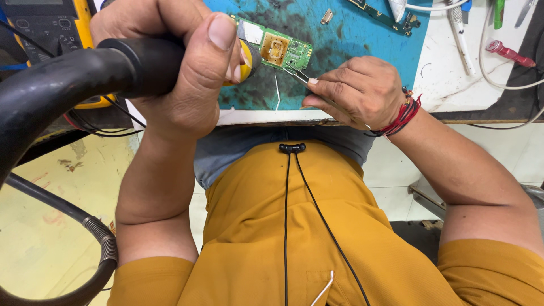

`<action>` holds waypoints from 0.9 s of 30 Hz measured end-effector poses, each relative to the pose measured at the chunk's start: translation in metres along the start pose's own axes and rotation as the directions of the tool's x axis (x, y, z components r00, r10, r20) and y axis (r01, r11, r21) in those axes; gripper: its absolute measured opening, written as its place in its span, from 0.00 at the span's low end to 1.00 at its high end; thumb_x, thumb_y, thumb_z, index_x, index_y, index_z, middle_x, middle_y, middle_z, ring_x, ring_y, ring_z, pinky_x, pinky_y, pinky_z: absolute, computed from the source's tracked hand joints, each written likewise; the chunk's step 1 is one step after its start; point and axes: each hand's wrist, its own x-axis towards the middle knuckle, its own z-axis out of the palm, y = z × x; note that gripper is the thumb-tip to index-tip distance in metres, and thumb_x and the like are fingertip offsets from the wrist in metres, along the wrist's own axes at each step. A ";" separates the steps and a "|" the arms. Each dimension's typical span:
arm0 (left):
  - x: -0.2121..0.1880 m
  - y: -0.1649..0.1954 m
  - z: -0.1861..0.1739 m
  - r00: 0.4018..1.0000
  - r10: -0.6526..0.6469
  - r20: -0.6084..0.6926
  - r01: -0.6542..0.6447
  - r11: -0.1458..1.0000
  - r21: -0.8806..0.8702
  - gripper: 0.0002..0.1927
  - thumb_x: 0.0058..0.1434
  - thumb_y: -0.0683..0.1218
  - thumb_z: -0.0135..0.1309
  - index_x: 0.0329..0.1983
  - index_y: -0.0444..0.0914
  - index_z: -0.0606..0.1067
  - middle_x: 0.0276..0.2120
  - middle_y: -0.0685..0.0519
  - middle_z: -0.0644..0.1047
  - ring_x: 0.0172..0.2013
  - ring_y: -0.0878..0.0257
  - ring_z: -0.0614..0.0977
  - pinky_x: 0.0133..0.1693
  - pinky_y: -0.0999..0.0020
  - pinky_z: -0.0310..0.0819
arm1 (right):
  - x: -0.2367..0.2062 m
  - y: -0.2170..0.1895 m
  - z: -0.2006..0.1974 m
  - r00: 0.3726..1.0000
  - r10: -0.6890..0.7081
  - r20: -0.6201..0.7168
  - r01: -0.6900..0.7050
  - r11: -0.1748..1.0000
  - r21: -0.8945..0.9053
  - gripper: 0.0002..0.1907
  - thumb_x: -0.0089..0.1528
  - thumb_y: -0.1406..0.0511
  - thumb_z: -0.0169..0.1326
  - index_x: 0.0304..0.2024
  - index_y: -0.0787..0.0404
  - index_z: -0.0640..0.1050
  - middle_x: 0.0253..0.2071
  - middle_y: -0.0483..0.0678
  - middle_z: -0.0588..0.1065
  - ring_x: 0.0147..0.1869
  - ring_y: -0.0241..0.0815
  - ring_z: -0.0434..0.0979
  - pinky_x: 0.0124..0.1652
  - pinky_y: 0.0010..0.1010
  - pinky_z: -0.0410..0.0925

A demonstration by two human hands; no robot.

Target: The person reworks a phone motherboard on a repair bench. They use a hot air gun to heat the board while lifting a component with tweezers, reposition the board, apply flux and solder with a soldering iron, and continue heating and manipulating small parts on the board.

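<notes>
My left hand (181,62) grips a thick black handle (136,65) with a yellow collar, a hot-air tool whose tip points at a small green circuit board (277,50). The board lies on a stained blue mat (340,34) at the bench's near edge. My right hand (357,90) pinches metal tweezers (303,79) whose tips touch the board's lower right edge. A thin white wire (277,90) hangs down from the board over the mat.
A yellow-and-black multimeter (51,22) stands at the far left. A second narrow circuit board (391,17), a red-tipped probe (507,52) and white cables (510,85) lie at the back right. The tool's black hose (51,96) curves past my left arm.
</notes>
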 end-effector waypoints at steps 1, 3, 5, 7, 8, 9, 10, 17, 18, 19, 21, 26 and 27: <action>-0.001 0.001 0.000 1.000 -0.003 -0.004 0.003 1.000 -0.002 0.19 0.85 0.40 0.58 0.35 0.31 0.70 0.29 0.47 0.77 0.27 0.63 0.79 0.34 0.71 0.75 | 0.000 0.000 0.000 1.000 0.000 0.000 0.000 1.000 -0.002 0.12 0.63 0.64 0.73 0.43 0.63 0.84 0.37 0.48 0.80 0.38 0.43 0.79 0.36 0.31 0.70; -0.001 0.001 0.000 1.000 -0.011 -0.011 0.010 1.000 -0.018 0.19 0.85 0.40 0.58 0.35 0.30 0.70 0.28 0.47 0.76 0.27 0.63 0.79 0.34 0.71 0.75 | 0.000 0.000 0.000 1.000 0.000 -0.001 0.000 1.000 -0.003 0.13 0.63 0.64 0.73 0.43 0.63 0.84 0.37 0.48 0.80 0.37 0.42 0.79 0.36 0.31 0.69; -0.001 0.000 0.001 1.000 -0.019 -0.019 0.019 0.999 -0.038 0.19 0.84 0.40 0.58 0.35 0.31 0.70 0.28 0.47 0.76 0.26 0.63 0.78 0.33 0.70 0.75 | 0.000 -0.001 0.000 1.000 0.002 -0.002 -0.002 1.000 -0.001 0.13 0.64 0.64 0.73 0.43 0.63 0.84 0.38 0.48 0.81 0.37 0.42 0.79 0.35 0.31 0.69; 0.000 0.000 0.001 0.999 -0.024 -0.025 0.023 0.999 -0.045 0.18 0.83 0.40 0.58 0.35 0.31 0.69 0.27 0.47 0.75 0.26 0.63 0.78 0.33 0.70 0.75 | 0.000 0.000 0.000 1.000 0.001 -0.004 -0.001 1.000 0.001 0.12 0.64 0.64 0.73 0.43 0.63 0.84 0.38 0.48 0.81 0.37 0.42 0.79 0.36 0.31 0.69; 0.000 0.000 0.001 0.999 -0.024 -0.024 0.023 0.999 -0.043 0.19 0.84 0.40 0.58 0.35 0.31 0.69 0.27 0.47 0.75 0.26 0.63 0.78 0.33 0.70 0.75 | 0.000 0.000 0.000 1.000 0.000 -0.005 0.000 1.000 0.001 0.12 0.64 0.63 0.73 0.43 0.63 0.84 0.38 0.48 0.81 0.38 0.42 0.79 0.36 0.31 0.69; 0.001 0.001 0.001 0.999 -0.024 -0.023 0.023 0.999 -0.042 0.19 0.84 0.40 0.58 0.35 0.31 0.69 0.27 0.47 0.75 0.26 0.63 0.78 0.33 0.70 0.75 | 0.000 0.000 0.000 1.000 0.000 -0.004 0.000 1.000 -0.002 0.12 0.64 0.64 0.73 0.43 0.63 0.84 0.38 0.48 0.81 0.38 0.42 0.79 0.36 0.30 0.69; 0.001 0.001 0.002 1.000 -0.022 -0.019 0.021 0.999 -0.040 0.19 0.84 0.40 0.58 0.35 0.30 0.69 0.28 0.47 0.75 0.27 0.62 0.78 0.34 0.70 0.75 | 0.000 0.000 0.000 1.000 0.000 -0.004 0.000 1.000 -0.005 0.12 0.64 0.64 0.73 0.43 0.63 0.84 0.38 0.48 0.81 0.37 0.42 0.79 0.36 0.30 0.69; 0.004 0.001 0.007 1.000 -0.011 -0.020 0.011 1.000 -0.025 0.18 0.83 0.40 0.57 0.34 0.30 0.70 0.28 0.47 0.75 0.26 0.62 0.79 0.33 0.70 0.75 | 0.000 0.000 0.000 1.000 -0.002 -0.007 0.002 1.000 -0.002 0.12 0.64 0.63 0.73 0.43 0.63 0.84 0.38 0.48 0.80 0.38 0.42 0.79 0.36 0.31 0.70; 0.005 0.001 0.008 1.000 -0.010 -0.023 0.009 0.999 -0.034 0.18 0.83 0.39 0.57 0.34 0.30 0.70 0.27 0.47 0.75 0.26 0.62 0.79 0.32 0.70 0.74 | 0.001 0.000 0.000 1.000 0.001 -0.005 -0.001 1.000 -0.003 0.12 0.64 0.63 0.73 0.43 0.63 0.84 0.38 0.48 0.80 0.38 0.42 0.79 0.36 0.31 0.70; 0.006 0.000 0.010 0.999 -0.013 -0.029 0.011 0.998 -0.063 0.19 0.83 0.39 0.57 0.33 0.30 0.70 0.27 0.47 0.75 0.26 0.62 0.79 0.32 0.70 0.74 | 0.001 -0.001 -0.001 1.000 0.003 -0.002 -0.003 1.000 -0.003 0.12 0.64 0.64 0.73 0.43 0.63 0.84 0.38 0.48 0.80 0.38 0.43 0.79 0.36 0.31 0.70; 0.008 -0.001 0.013 0.999 -0.008 -0.038 0.005 0.998 -0.066 0.19 0.83 0.38 0.58 0.33 0.30 0.70 0.27 0.47 0.75 0.26 0.62 0.79 0.32 0.70 0.74 | 0.001 -0.001 -0.001 1.000 0.003 -0.004 -0.003 1.000 -0.001 0.12 0.64 0.64 0.73 0.43 0.63 0.84 0.38 0.48 0.80 0.38 0.43 0.79 0.36 0.31 0.70; 0.013 -0.006 0.023 0.996 0.003 -0.086 -0.014 0.992 -0.129 0.14 0.81 0.37 0.59 0.36 0.29 0.72 0.27 0.49 0.74 0.25 0.62 0.77 0.31 0.69 0.71 | 0.002 -0.001 -0.001 1.000 0.001 -0.011 -0.001 1.000 0.006 0.12 0.64 0.64 0.73 0.44 0.64 0.84 0.38 0.48 0.80 0.37 0.43 0.79 0.36 0.31 0.69; 0.014 -0.008 0.026 0.995 -0.003 -0.101 -0.012 0.989 -0.148 0.12 0.80 0.36 0.59 0.37 0.30 0.73 0.28 0.49 0.74 0.25 0.62 0.77 0.31 0.68 0.72 | 0.002 -0.001 -0.001 1.000 0.002 -0.010 -0.002 1.000 0.005 0.13 0.64 0.64 0.73 0.44 0.63 0.84 0.38 0.48 0.80 0.37 0.43 0.79 0.36 0.31 0.69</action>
